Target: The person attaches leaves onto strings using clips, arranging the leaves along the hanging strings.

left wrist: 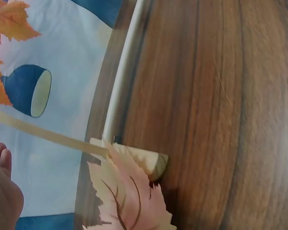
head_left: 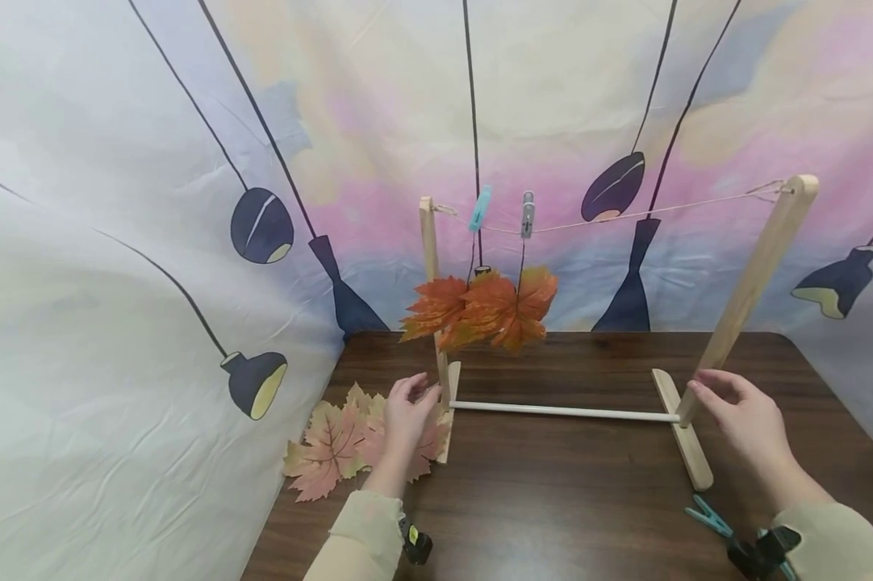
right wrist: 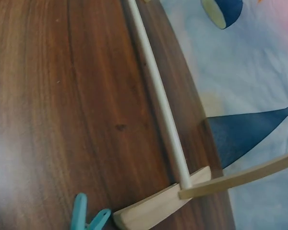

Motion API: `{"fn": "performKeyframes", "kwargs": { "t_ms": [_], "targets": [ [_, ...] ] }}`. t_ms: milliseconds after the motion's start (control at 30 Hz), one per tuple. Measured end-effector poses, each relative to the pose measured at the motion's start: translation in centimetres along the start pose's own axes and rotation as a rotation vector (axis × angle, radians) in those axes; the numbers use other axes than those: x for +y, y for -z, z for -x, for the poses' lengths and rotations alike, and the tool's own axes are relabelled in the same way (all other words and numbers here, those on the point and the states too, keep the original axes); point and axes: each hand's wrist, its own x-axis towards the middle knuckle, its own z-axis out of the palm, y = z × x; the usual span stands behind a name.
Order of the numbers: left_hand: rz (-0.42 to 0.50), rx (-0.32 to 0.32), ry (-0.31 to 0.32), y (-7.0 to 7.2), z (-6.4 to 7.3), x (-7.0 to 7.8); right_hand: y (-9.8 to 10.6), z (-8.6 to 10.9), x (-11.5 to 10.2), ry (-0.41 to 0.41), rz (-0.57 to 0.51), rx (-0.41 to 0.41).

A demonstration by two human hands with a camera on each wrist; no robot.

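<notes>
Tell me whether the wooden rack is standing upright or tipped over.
Upright: the wooden rack has its feet on the table, posts rising from them, and a string spanning the post tops.

We lose parts of the pale maple leaves (head_left: 327, 444) behind the left hand (head_left: 407, 410) and of the lower teal clothespin (head_left: 710, 517) behind the wrist camera (head_left: 762, 552); whether the right hand (head_left: 750, 415) touches the wooden upright (head_left: 752, 282), we cannot tell.
</notes>
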Motion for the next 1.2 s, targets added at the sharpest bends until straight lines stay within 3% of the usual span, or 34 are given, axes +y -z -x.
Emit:
{"fn": "performKeyframes", "kwargs": {
  "t_ms": [400, 633, 867, 1067, 1200],
  "targets": [
    [-0.046, -0.033, 0.042, 1.9, 1.3, -2.1, -2.3, 1.8, 1.8, -0.079, -0.017, -0.025],
    [-0.074, -0.008, 0.106, 3.7, 2.2, -4.0, -2.0, 2.4, 3.0, -0.133, -0.025, -0.031],
    [-0.128, 0.046, 0.031, 4.7, 2.7, -4.9, -1.8, 2.5, 3.8, -0.162, -0.016, -0.034],
    [-0.198, 0.054, 0.02, 5.7, 2.8, -5.0, -1.8, 2.7, 4.7, -0.121, 0.048, -0.03],
    [-0.243, 0.053, 0.043, 6.4, 3.1, -5.5, -1.8, 3.1, 5.5, -0.14, 0.067, -0.054]
  ]
}}
